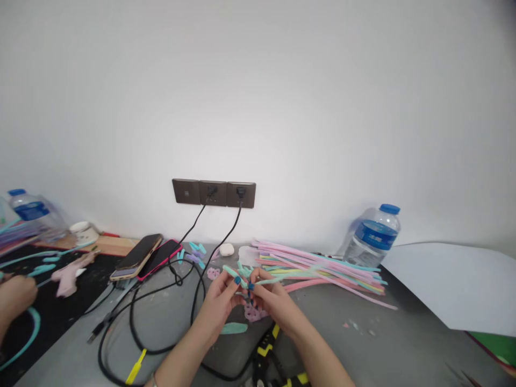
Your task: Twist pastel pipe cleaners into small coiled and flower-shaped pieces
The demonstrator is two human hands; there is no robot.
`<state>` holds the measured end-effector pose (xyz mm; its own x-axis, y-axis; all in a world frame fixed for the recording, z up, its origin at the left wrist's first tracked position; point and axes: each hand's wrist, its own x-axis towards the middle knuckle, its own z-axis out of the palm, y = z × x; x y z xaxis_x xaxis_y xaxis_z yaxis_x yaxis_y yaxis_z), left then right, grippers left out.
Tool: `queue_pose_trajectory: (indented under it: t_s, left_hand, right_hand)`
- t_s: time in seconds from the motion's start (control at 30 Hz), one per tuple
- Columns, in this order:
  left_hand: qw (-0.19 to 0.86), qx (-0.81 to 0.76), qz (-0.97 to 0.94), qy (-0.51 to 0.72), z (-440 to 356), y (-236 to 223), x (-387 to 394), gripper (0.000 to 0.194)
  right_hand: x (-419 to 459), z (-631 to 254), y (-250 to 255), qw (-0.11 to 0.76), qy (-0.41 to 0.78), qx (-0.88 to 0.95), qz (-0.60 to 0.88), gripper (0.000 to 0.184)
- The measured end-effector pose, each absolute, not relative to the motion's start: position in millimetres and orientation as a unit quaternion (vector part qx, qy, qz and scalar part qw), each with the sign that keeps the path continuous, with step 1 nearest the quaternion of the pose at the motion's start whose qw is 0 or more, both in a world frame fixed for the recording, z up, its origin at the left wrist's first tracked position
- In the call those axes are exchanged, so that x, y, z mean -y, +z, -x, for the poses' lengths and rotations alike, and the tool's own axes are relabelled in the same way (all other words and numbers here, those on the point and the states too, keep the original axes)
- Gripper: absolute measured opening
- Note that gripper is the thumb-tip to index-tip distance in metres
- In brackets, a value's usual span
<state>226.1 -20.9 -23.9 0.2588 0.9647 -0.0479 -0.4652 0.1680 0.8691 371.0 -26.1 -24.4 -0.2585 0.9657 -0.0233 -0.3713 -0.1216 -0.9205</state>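
Note:
Close together above the grey table, my left hand [221,294] and my right hand [273,299] both pinch a mint-green pipe cleaner [241,271] bent into small loops. One end of it trails to the right past my right hand. Under the fingers lies a purple looped pipe-cleaner piece [253,313], partly hidden by the right hand. A flat mint-green piece [234,328] rests below my left hand. Yellow-and-black pliers [264,349] lie between my forearms, partly covered by the right one.
A bundle of pastel pipe cleaners [322,269] spreads to the right, near a water bottle [373,236] and white paper [455,285]. Leftward are two phones [139,258], black cables [135,333] and a glue gun [68,275]. Another person's hand [16,298] holds blue pipe cleaner at far left.

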Motion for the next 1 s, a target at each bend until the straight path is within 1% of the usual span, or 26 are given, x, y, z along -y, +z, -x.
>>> queue_pose_trajectory:
  t_s: [0.17,0.37,0.43,0.57,0.63,0.77,0.87,1.0]
  left_hand:
    - [0.675,-0.34,-0.371,0.539,-225.3,-25.3,19.7,0.032]
    - [0.691,-0.329,-0.368,0.528,-224.8,-20.3,20.2,0.026]
    - [0.706,-0.318,-0.362,0.52,-224.4,-17.6,20.5,0.029]
    - [0.745,-0.302,-0.34,0.489,-221.9,-15.0,20.5,0.042]
    - [0.76,-0.292,-0.339,0.47,-220.3,-15.0,20.7,0.043]
    - [0.769,-0.265,-0.362,0.455,-218.6,-16.1,22.0,0.034]
    - [0.761,-0.258,-0.361,0.473,-219.2,-17.9,22.6,0.026]
    - [0.733,-0.252,-0.36,0.519,-221.0,-20.4,21.9,0.026]
  right_hand:
    - [27.8,-374.3,-23.5,0.499,0.625,0.49,0.348,0.025]
    - [27.3,-376.1,-25.8,0.482,0.639,0.485,0.352,0.024]
    - [27.1,-376.2,-26.7,0.481,0.654,0.474,0.342,0.025]
    - [27.9,-376.2,-24.8,0.48,0.691,0.439,0.315,0.027]
    - [29.1,-376.4,-21.6,0.48,0.711,0.415,0.304,0.029]
    - [31.4,-377.6,-17.5,0.464,0.747,0.383,0.281,0.032]
    - [31.9,-378.4,-18.7,0.458,0.76,0.375,0.268,0.032]
    - [32.0,-378.2,-20.1,0.458,0.766,0.368,0.262,0.032]
